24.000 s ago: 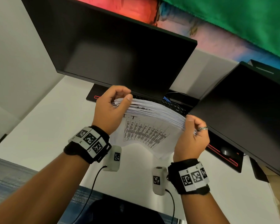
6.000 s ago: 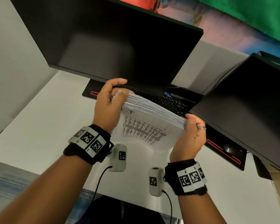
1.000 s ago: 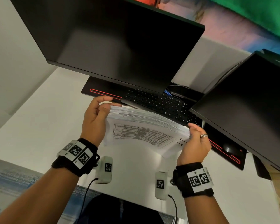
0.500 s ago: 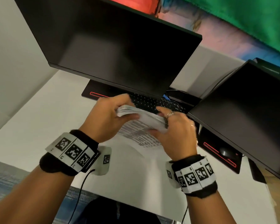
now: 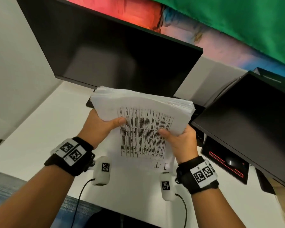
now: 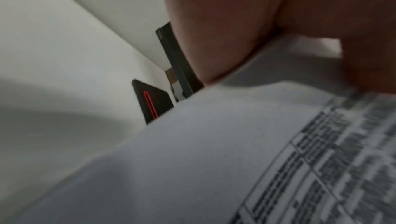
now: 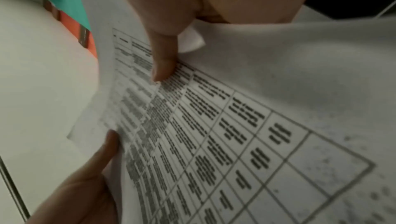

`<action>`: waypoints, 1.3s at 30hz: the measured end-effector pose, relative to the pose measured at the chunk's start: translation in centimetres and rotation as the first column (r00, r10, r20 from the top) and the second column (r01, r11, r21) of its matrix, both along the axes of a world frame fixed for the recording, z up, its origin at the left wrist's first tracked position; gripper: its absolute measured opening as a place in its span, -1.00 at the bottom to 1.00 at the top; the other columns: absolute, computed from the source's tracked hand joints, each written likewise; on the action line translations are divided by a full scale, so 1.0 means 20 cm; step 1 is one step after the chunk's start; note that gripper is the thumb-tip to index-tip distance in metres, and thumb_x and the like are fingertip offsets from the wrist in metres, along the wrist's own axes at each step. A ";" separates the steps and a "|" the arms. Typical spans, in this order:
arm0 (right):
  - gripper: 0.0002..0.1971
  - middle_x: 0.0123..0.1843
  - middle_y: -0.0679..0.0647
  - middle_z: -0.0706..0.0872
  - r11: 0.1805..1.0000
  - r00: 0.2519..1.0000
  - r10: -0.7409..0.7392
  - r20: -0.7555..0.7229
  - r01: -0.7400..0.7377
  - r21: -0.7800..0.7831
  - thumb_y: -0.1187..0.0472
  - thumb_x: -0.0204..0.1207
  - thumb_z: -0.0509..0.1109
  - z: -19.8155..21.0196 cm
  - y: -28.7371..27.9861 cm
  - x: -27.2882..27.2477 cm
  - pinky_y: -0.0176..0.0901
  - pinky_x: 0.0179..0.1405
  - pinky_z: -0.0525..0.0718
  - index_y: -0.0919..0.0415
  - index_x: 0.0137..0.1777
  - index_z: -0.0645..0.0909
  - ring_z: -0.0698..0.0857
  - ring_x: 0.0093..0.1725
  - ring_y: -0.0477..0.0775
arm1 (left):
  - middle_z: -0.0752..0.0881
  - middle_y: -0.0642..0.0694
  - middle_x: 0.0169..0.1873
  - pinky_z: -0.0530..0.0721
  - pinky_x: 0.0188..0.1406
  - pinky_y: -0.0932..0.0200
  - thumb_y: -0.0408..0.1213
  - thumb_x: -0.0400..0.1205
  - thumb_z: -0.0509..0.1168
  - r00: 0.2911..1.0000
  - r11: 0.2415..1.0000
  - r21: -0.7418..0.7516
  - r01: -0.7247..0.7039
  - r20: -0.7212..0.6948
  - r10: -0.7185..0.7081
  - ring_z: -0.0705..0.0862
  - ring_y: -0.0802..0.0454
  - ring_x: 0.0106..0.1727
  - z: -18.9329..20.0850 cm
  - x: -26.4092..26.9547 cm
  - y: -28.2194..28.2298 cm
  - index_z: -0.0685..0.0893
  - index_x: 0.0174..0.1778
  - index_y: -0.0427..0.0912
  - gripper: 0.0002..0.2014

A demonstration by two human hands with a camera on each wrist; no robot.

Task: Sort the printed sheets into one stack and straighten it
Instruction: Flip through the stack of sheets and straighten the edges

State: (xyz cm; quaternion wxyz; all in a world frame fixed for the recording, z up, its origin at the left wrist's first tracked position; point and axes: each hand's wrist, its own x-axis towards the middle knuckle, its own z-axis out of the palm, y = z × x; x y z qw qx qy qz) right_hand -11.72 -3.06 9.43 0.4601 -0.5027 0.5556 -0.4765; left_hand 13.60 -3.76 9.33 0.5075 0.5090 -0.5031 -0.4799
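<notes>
Both hands hold one thick stack of printed sheets (image 5: 138, 116) in the air above a white desk (image 5: 39, 129), in front of the dark left monitor (image 5: 109, 55) and beside the right monitor (image 5: 247, 120). The risk, as I judge it, is a spill: the far edges are uneven and stepped, and the top sheet with its printed table hangs down toward the person, so a loosened grip or a hard tap on the desk could let sheets slide out or crease. The left hand (image 5: 100, 127) grips the stack's left side, thumb pressed across the top sheet and fingers curled underneath, out of sight. The right hand (image 5: 181, 140) clamps the near right corner the same way, thumb on the print. Neither hand is spread; both are closed round the paper.
</notes>
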 end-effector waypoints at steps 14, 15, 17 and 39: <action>-0.02 0.30 0.03 0.75 0.960 0.958 -0.279 0.068 0.277 0.040 -0.17 -0.04 0.78 -0.24 0.18 0.01 0.13 0.29 0.73 0.04 0.43 0.52 0.74 0.29 0.05 | 0.70 0.32 -0.05 0.67 -0.20 0.47 -0.27 0.23 0.74 0.968 0.999 0.030 -0.040 0.249 0.031 0.69 0.44 -0.05 -0.23 -0.11 0.09 0.47 0.19 0.03 -0.28; -0.02 0.35 0.06 0.72 0.963 0.955 -0.269 0.123 0.269 0.016 -0.09 -0.02 0.78 -0.23 0.17 -0.01 0.10 0.32 0.71 0.04 0.45 0.48 0.71 0.34 0.09 | 0.72 0.20 -0.07 0.70 -0.23 0.38 -0.25 0.21 0.75 0.966 1.000 0.022 -0.020 0.260 0.013 0.72 0.32 -0.10 -0.24 -0.10 0.08 0.51 0.14 0.01 -0.31; 0.02 0.42 0.12 0.66 0.969 0.953 -0.235 0.192 0.245 -0.031 -0.15 0.02 0.78 -0.21 0.16 -0.03 0.07 0.37 0.66 0.08 0.48 0.40 0.65 0.41 0.15 | 0.76 0.04 -0.14 0.76 -0.23 0.20 -0.24 0.19 0.76 0.957 1.000 0.019 0.019 0.289 -0.024 0.75 0.15 -0.17 -0.24 -0.11 0.05 0.60 0.04 0.01 -0.41; -0.56 0.02 -0.22 0.57 0.972 0.976 -0.194 -0.101 0.177 -0.157 0.45 0.44 0.56 -0.17 0.18 0.09 -0.73 -0.11 0.53 0.51 0.28 0.54 0.60 0.01 -0.64 | 0.65 0.20 0.14 0.46 -0.02 0.75 -0.04 0.49 0.53 0.916 0.977 -0.077 -0.197 0.341 0.212 0.48 0.75 0.13 -0.29 -0.26 0.15 0.56 0.41 -0.23 -0.38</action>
